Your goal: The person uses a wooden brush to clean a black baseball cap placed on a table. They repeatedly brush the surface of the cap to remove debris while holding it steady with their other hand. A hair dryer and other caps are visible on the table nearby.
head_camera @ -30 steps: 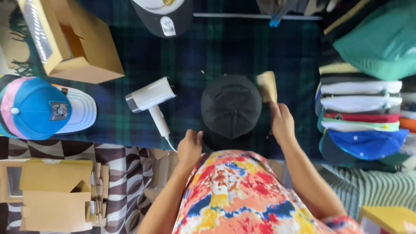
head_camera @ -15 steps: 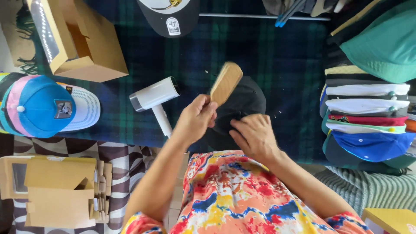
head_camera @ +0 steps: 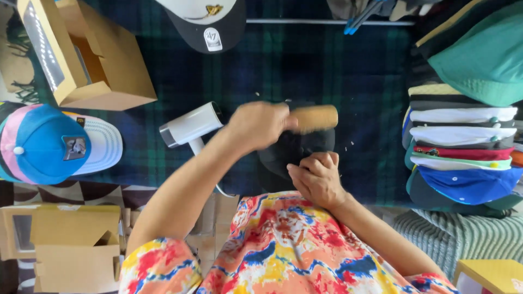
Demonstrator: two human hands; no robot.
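Note:
A black cap (head_camera: 305,149) lies on the dark plaid cloth (head_camera: 305,65) in front of me. My left hand (head_camera: 259,124) grips a wooden brush (head_camera: 316,117) and holds it over the top of the cap, blurred by motion. My right hand (head_camera: 317,178) presses on the near edge of the cap, fingers curled on the fabric. A white hair dryer (head_camera: 190,126) lies just left of the cap, partly behind my left forearm.
An open cardboard box (head_camera: 90,54) stands at the far left. A blue and pink cap on a white one (head_camera: 52,142) lies left. A black and white cap (head_camera: 210,24) sits at the top. A stack of several caps (head_camera: 463,147) fills the right side. Flat cartons (head_camera: 65,245) lie near left.
The brush passed from my right hand to my left. My left hand has swung it from upright to lying across the cap. My right hand dropped onto the cap's near edge.

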